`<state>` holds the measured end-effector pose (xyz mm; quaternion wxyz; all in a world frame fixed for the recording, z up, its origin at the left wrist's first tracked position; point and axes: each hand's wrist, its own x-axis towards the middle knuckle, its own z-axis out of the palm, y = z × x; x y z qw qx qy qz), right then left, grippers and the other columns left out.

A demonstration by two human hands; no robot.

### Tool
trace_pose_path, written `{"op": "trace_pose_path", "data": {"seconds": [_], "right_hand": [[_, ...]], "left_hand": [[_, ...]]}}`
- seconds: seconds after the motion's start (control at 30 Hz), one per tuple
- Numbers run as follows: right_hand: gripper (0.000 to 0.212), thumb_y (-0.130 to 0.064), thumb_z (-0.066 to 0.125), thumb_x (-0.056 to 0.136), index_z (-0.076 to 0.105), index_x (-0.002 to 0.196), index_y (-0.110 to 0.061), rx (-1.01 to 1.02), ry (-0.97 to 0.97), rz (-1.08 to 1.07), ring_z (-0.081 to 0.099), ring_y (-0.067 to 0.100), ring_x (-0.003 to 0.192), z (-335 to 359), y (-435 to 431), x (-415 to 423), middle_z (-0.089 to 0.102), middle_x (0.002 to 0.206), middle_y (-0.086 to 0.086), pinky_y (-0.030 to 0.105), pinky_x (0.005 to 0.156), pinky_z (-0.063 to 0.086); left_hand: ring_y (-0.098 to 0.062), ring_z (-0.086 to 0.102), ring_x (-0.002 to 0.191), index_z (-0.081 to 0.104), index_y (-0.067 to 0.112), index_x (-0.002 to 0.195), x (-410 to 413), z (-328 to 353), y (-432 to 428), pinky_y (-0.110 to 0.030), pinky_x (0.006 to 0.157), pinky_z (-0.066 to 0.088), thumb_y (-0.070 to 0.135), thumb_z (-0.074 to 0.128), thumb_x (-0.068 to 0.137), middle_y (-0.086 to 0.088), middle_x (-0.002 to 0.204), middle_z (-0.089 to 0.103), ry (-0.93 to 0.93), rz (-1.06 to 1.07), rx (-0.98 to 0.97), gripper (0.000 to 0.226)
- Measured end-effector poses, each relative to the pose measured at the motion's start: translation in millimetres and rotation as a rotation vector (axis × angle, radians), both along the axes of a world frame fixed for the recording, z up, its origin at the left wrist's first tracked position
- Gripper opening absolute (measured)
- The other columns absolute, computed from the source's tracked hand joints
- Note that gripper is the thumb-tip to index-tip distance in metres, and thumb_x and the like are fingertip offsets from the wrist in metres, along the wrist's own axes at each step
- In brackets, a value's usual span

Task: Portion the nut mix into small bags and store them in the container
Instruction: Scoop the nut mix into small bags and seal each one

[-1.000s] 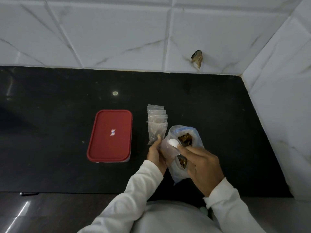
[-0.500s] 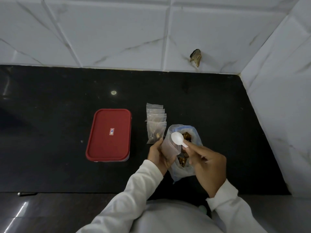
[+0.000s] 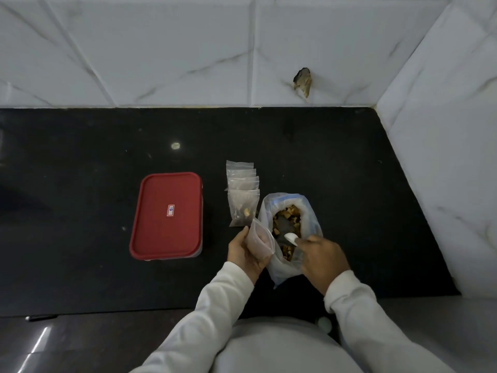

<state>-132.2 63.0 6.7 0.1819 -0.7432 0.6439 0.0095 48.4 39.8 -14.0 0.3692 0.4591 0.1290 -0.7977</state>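
While the left hand (image 3: 246,251) curls its fingers round a small bag (image 3: 259,243), the right hand (image 3: 321,255) pinches a spoon (image 3: 291,237). Beyond those fingers, its bowl lies in the nut mix bag (image 3: 309,211).

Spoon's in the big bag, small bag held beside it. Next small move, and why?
Probably scoop nut mix: the right hand has the spoon in the big bag, bowl looking bare, and the left hand holds the small bag beside it.
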Motion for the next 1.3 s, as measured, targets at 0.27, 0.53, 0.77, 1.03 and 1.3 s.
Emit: {"op": "trace_pose_path", "data": {"seconds": [0.27,0.53,0.77,1.03,1.3], "right_hand": [[0.029,-0.015,0.052,0.087,0.073,0.107,-0.013,0.084,-0.042,-0.014,0.063,0.03,0.088,1.1,-1.3,-1.8,0.065,0.095,0.011,0.034,0.074,0.051],[0.023,-0.008,0.061,0.087,0.078,0.098,-0.018,0.208,-0.413,-0.294,0.066,0.011,0.095,-2.1,-2.5,-4.1,0.075,0.099,-0.003,0.011,0.084,0.047],[0.021,-0.005,0.064,0.086,0.079,0.089,-0.019,0.402,-0.725,-0.667,0.063,0.003,0.063,-5.1,-7.7,-3.2,0.076,0.078,0.001,0.01,0.061,0.047],[0.02,-0.001,0.061,0.089,0.077,0.093,-0.012,0.44,-0.962,-0.869,0.051,0.01,0.058,-5.0,-0.6,3.7,0.074,0.079,0.009,0.019,0.052,0.044],[0.019,0.004,0.056,0.09,0.071,0.103,0.002,0.614,-1.152,-0.999,0.042,0.01,0.052,-7.1,-9.4,-0.2,0.068,0.075,0.012,0.02,0.05,0.034]], "left_hand": [[-0.031,0.062,0.099,0.061,0.014,0.124,-14.9,-5.9,-1.0,-0.042,0.074,0.05,0.04,0.053,0.095,-0.016,0.109,0.065,-0.093,0.038,0.024,0.041],[-0.029,0.061,0.094,0.063,0.013,0.12,-20.2,-8.4,0.7,-0.041,0.072,0.048,0.039,0.053,0.095,-0.014,0.102,0.066,-0.104,0.143,0.045,0.037],[-0.032,0.059,0.095,0.064,0.014,0.101,-18.4,-5.0,0.2,-0.047,0.089,0.043,0.037,0.052,0.096,-0.016,0.103,0.063,-0.072,0.151,0.066,0.027],[-0.032,0.06,0.097,0.064,0.012,0.101,-15.4,-4.5,1.7,-0.047,0.089,0.044,0.035,0.051,0.097,-0.018,0.104,0.064,-0.047,0.212,0.06,0.027],[-0.033,0.06,0.097,0.065,0.012,0.105,-16.5,-3.9,0.9,-0.046,0.089,0.045,0.039,0.051,0.096,-0.018,0.103,0.065,-0.065,0.166,0.028,0.031]]}}
